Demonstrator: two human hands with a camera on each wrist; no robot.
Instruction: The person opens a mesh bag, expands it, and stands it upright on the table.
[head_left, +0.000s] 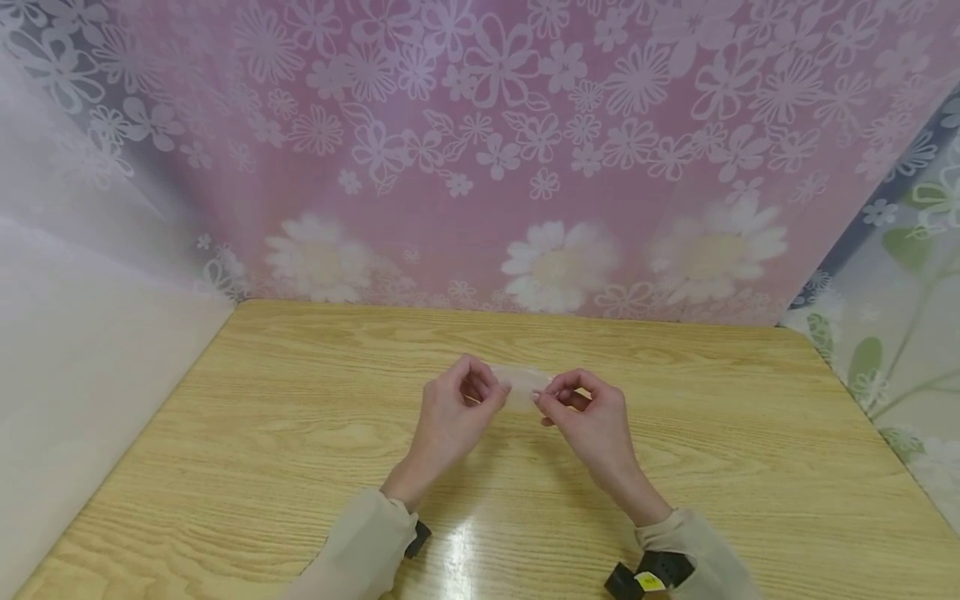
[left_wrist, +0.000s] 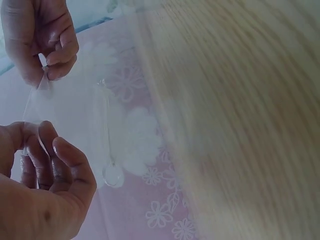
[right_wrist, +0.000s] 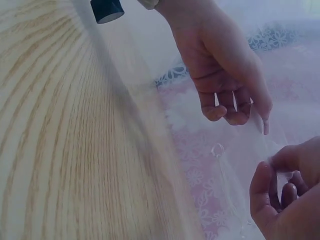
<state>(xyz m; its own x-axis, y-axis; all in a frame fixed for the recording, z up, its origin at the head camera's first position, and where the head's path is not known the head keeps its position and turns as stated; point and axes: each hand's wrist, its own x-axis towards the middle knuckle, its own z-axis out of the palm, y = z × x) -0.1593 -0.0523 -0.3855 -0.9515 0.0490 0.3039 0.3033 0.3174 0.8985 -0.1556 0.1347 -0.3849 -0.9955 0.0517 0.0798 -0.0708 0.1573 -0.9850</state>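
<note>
At frame centre, the left hand [head_left: 453, 410] and right hand [head_left: 597, 423] pinch a clear film [head_left: 522, 383], likely light, limp, slippery; edges suit gripping.

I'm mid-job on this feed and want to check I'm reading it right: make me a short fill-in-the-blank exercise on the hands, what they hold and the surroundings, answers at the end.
1. Counting the left hand and the right hand, ____ hands pinch the clear plastic.
2. The wrist device with the yellow label is coloured ____.
3. In the head view, the large white daisies on the pink curtain number ____.
4. The table has a grain pattern like ____.

Missing words: two; black; three; wood.
</note>
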